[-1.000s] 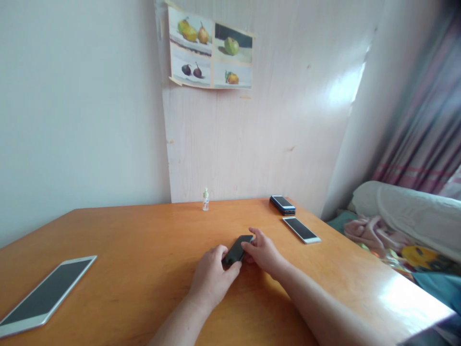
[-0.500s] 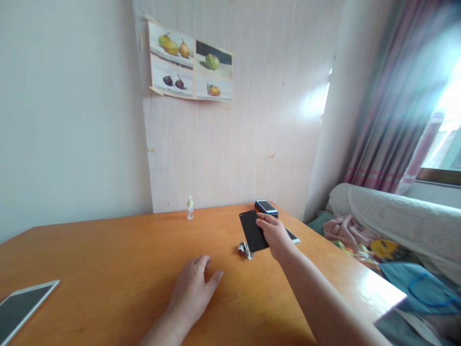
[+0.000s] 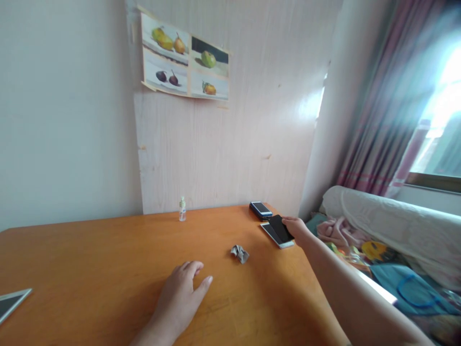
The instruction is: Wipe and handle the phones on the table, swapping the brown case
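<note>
Watching remotely, I see the black phone has moved right, now over the white phone, right of centre, contact unclear | right hand pinching the black one | left hand empty, loosely curled, lower centre | crumpled cloth uncovered; carrying looks nearly over

Table, orange-brown | bottle, upright | crumpled wad | phone stack | white phone | white-framed tablet (partly cropped)

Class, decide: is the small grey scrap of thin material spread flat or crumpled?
Crumpled: the scrap shows irregular folds and raised, uneven edges.
</note>
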